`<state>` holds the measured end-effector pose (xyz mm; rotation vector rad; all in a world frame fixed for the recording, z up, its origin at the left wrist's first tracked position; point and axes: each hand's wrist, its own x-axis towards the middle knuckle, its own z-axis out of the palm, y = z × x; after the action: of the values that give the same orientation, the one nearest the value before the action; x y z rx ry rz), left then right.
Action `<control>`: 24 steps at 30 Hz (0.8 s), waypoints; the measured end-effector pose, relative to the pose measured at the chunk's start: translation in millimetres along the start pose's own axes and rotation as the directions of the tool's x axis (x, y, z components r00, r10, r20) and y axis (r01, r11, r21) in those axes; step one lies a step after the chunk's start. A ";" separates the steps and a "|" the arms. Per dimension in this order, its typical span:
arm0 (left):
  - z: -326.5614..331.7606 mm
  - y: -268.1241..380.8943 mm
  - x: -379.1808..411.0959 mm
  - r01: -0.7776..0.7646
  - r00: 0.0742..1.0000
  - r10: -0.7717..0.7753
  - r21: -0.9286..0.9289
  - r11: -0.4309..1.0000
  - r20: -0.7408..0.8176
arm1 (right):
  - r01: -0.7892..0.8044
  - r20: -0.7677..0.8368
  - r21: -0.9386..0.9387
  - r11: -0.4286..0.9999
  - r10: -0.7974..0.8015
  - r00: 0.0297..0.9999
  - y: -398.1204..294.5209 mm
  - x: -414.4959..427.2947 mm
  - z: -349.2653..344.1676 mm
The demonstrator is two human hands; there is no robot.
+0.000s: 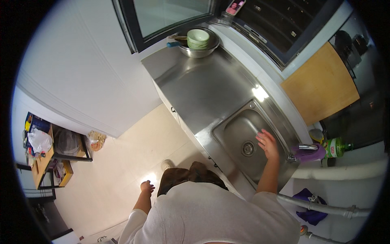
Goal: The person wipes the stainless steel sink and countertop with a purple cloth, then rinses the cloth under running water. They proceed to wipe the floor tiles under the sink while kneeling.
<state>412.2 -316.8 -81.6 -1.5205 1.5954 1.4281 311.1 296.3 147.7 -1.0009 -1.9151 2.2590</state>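
My right hand (268,145) is raised over the stainless steel sink (236,128), its fingers spread and nothing in them. Below it, the round drain strainer (248,148) shows in the bare sink bottom. To the right of the hand, a purple cloth (310,153) hangs about the chrome faucet (307,147). Beyond the faucet is a green dish soap bottle (333,148). My left hand (147,186) hangs low at my side above the tiled floor (143,152), loosely bent, with no object visible in it.
Green bowls (198,39) sit in a steel basin (198,53) at the counter's (210,82) far end, beside a blue handle (174,44). An open window sash (170,18) overhangs that end. A wooden board (321,85) leans at right. Left stands a loaded shelf (45,167).
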 end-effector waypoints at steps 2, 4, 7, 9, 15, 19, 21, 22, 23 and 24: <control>3.5 9.0 1.5 -0.019 1.000 0.020 -0.020 1.000 0.014 | -0.002 -0.122 -0.170 0.985 -0.019 0.992 17.3 11.9 1.2; -8.9 6.4 5.4 -0.002 1.000 0.003 -0.045 0.999 0.025 | -0.224 -0.334 -0.806 0.548 -0.107 0.937 37.8 22.8 20.2; -19.7 7.4 19.9 0.012 1.000 -0.012 -0.056 0.998 0.004 | 0.033 -0.011 -0.848 0.529 -0.080 0.997 76.9 28.9 23.4; -44.1 -7.1 31.1 0.057 0.998 -0.058 -0.095 0.994 -0.008 | -0.178 -0.193 -0.973 0.148 -0.095 0.977 33.8 0.6 86.5; -67.5 5.4 40.9 0.086 0.996 -0.089 -0.124 0.989 -0.021 | -0.068 -0.188 -0.855 0.514 -0.186 0.964 17.4 33.1 97.4; -80.6 19.4 46.6 0.080 0.997 -0.080 -0.140 0.987 0.001 | -0.034 -0.214 -0.505 0.862 -0.086 0.973 8.8 30.2 128.3; -82.8 29.0 53.3 0.068 0.998 -0.067 -0.152 0.986 0.017 | -0.005 -0.126 -0.376 0.927 -0.046 0.991 23.4 41.1 129.4; -85.5 34.8 56.4 0.061 0.998 -0.058 -0.161 0.985 0.021 | 0.040 -0.066 -0.542 0.839 -0.090 0.994 29.2 43.8 132.1; -87.8 40.2 59.6 0.053 0.998 -0.050 -0.170 0.984 0.025 | 0.090 -0.001 -0.687 0.721 -0.124 0.992 33.4 47.2 133.8; -89.9 45.2 63.1 0.046 0.999 -0.041 -0.178 0.983 0.030 | 0.034 -0.070 -0.753 0.657 -0.131 0.989 36.9 49.6 134.1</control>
<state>381.0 -430.7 -94.1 -1.6191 1.4427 1.5961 222.5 189.0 98.2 -1.0064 -2.8282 1.2531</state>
